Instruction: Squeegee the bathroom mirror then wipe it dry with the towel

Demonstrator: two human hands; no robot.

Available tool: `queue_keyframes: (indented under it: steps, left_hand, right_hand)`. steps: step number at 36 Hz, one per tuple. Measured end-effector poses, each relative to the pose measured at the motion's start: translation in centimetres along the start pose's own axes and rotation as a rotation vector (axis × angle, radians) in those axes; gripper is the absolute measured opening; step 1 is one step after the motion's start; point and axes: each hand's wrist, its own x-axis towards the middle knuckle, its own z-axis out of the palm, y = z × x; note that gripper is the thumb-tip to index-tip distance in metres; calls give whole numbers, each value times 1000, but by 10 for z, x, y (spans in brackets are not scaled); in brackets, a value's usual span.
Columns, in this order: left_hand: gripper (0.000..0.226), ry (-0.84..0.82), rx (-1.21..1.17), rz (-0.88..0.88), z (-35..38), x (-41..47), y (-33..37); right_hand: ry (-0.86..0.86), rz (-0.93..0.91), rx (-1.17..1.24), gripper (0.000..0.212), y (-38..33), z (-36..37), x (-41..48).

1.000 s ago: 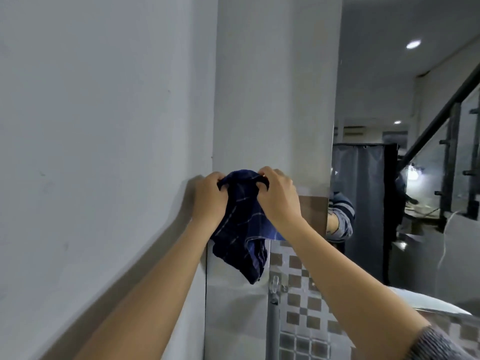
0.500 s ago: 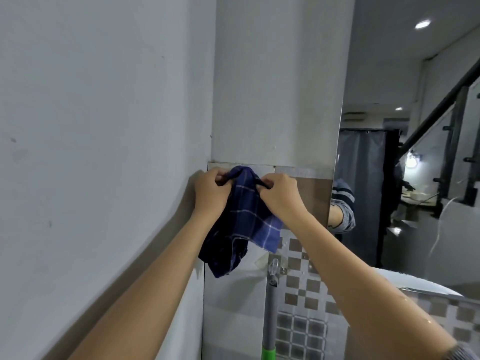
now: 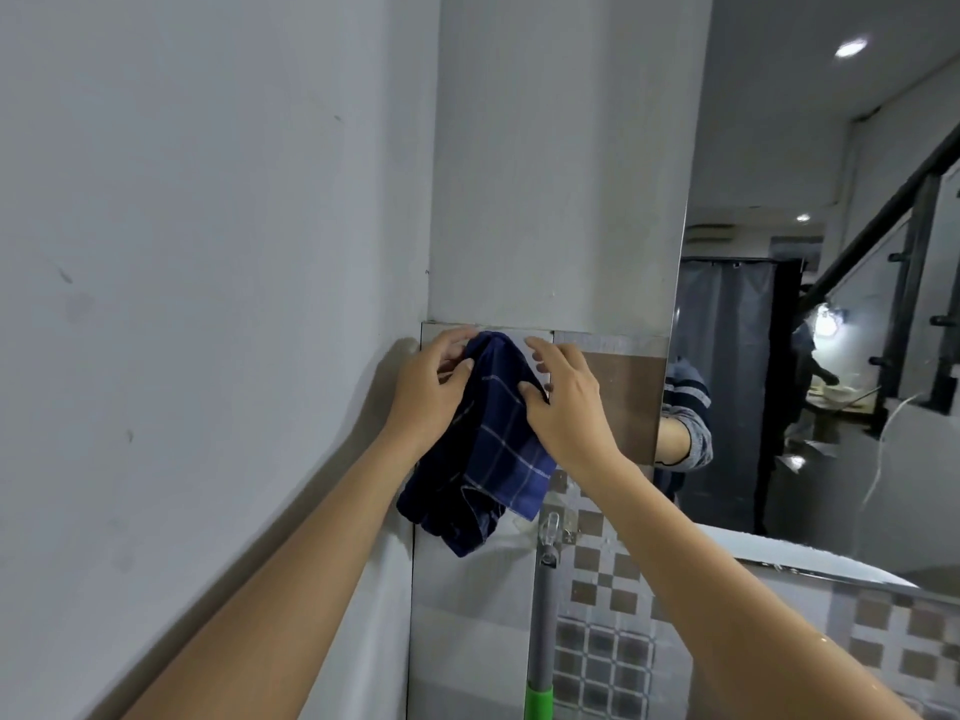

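A dark blue checked towel (image 3: 493, 449) hangs against the tiled wall strip, its top bunched near the upper edge of the tiles. My left hand (image 3: 434, 392) is at the towel's upper left, thumb on the cloth and fingers behind its edge. At the towel's upper right, my right hand (image 3: 569, 407) has its fingers spread and only the thumb touches the fabric. The mirror (image 3: 831, 387) fills the right side and reflects a sleeve. A squeegee handle (image 3: 543, 621), grey with a green grip, hangs from a small hook (image 3: 550, 527) just below the towel.
A plain grey wall (image 3: 208, 304) runs close along the left. A white pillar (image 3: 561, 174) rises above the tiles. Brown and white mosaic tiles (image 3: 602, 605) lie below the mirror. A white basin rim (image 3: 789, 558) shows at lower right.
The view has tilted down a little. Both hands, which gripped the towel's top tightly, have loosened. My right hand's fingers have spread apart, and the towel hangs longer and flatter.
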Motion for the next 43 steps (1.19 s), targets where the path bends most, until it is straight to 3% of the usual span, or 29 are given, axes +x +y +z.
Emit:
queue_keyframes:
  steps: [4,12,23,32,39,43]
  left_hand:
    - [30,-116,-40,-17,-3,0,0]
    - [29,-272,-117,-111,-4,-7,-12]
    - [29,-162,-166,-76,4,-31,-15]
    - [42,-119,-11,-94,3,-55,-16]
    - [37,-186,213,-100,-4,-86,2]
    - [57,-223,464,-183,-4,-102,5]
  right_hand:
    - [-103,-109,12,47,-8,1,9]
    - [-141,-68,65,46,-1,10,9]
    - [-41,61,262,43,3,16,-14]
    - [-39,43,239,53,3,26,-48]
    - [-135,52,-15,61,-1,12,-81]
    - [-193,88,-202,62,3,2,-103]
